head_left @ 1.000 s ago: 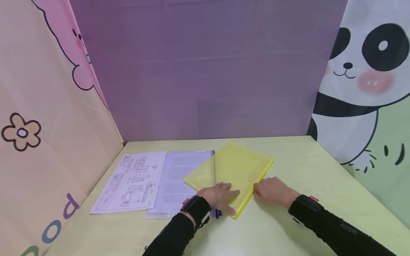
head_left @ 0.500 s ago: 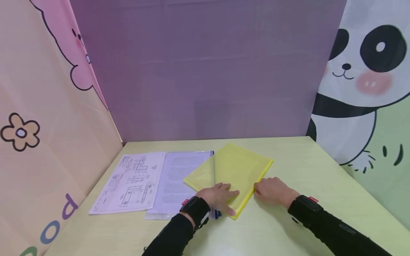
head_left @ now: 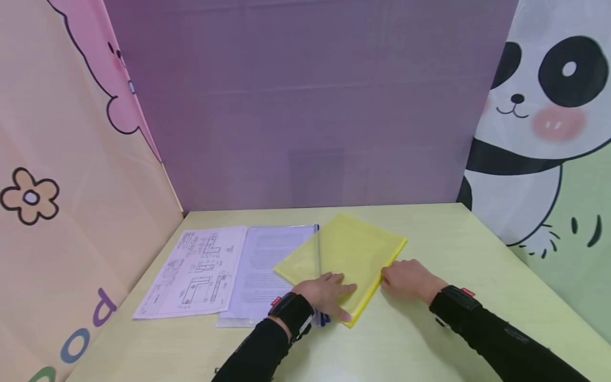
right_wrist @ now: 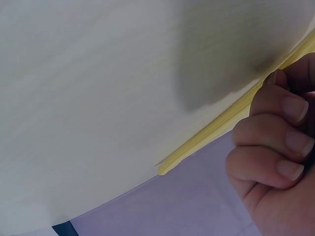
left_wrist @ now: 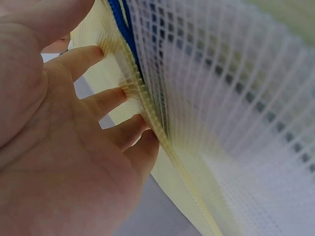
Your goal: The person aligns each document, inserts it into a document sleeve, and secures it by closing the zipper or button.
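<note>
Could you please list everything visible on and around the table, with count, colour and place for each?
yellow mesh zip pouch: one, yellow, mid table, lying askew over the clear pouch's right edge.
clear plastic document pouch with a blue zipper: one, transparent with printed text inside, left of centre.
white sheet with technical drawings: one, white with black lines, far left of the table.
pale green table: one, light yellow-green.
purple back panel: one, behind the table.
cartoon side panels: two, peach-pink at left, panda at right.
left hand: black sleeve, flat on the yellow pouch's near corner.
right hand: black sleeve, fingers curled at the pouch's right edge.
</note>
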Available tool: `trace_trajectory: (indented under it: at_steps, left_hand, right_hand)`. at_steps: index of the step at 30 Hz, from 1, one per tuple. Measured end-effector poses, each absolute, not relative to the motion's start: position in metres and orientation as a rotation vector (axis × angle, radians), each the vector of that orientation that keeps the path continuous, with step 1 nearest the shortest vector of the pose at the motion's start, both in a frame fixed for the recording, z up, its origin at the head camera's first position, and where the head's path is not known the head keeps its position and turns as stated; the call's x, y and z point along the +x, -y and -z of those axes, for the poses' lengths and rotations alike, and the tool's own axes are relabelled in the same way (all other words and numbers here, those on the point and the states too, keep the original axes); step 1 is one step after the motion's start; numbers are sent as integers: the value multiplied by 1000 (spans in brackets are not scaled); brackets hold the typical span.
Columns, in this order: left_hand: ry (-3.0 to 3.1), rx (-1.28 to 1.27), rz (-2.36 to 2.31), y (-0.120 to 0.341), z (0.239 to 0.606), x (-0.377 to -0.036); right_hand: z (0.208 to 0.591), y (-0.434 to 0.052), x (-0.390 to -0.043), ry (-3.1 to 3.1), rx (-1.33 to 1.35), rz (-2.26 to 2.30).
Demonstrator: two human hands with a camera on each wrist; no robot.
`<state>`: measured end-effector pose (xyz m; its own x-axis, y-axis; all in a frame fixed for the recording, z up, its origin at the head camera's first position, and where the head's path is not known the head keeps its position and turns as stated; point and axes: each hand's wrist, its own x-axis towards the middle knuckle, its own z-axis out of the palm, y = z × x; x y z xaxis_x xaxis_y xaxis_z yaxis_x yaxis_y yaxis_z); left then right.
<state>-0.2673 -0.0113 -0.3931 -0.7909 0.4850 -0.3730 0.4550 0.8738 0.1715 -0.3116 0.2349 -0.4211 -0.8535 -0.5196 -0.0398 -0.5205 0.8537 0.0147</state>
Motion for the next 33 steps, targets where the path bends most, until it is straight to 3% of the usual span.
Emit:
trace_trajectory:
  at_steps: [33]
  left_hand:
    - [-2619,684,-159,13,393,-267]
  right_hand:
    - [416,-246,-335,-2980,-735,-128]
